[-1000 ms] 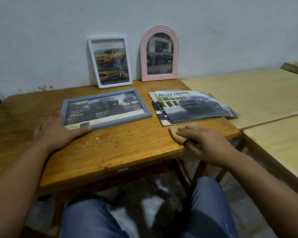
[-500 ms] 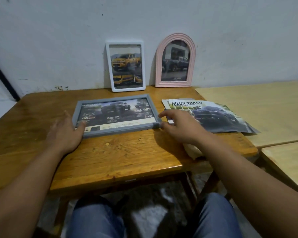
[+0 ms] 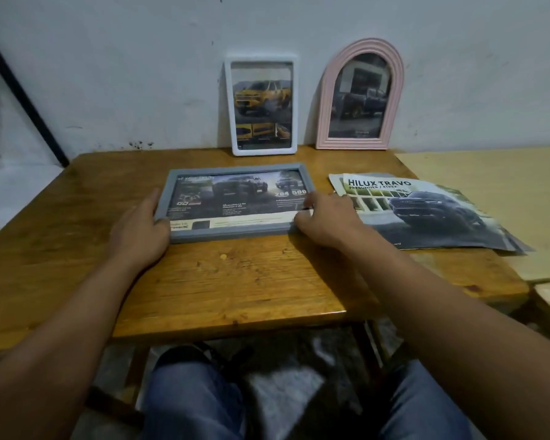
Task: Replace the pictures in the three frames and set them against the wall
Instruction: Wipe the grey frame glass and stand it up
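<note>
Propped against wall: white rectangular frame (image 3: 261, 106), pink arched frame (image 3: 360, 96). Flat on brown wooden table (image 3: 251, 281): grey rectangular frame (image 3: 235, 201), refilled, gripped by left hand (image 3: 140, 228) and right hand (image 3: 326, 215). Left: standing it up.

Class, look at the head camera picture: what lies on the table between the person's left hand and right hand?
In the head view, the grey frame lies flat between the left hand and the right hand, each gripping one short end of it.
</note>
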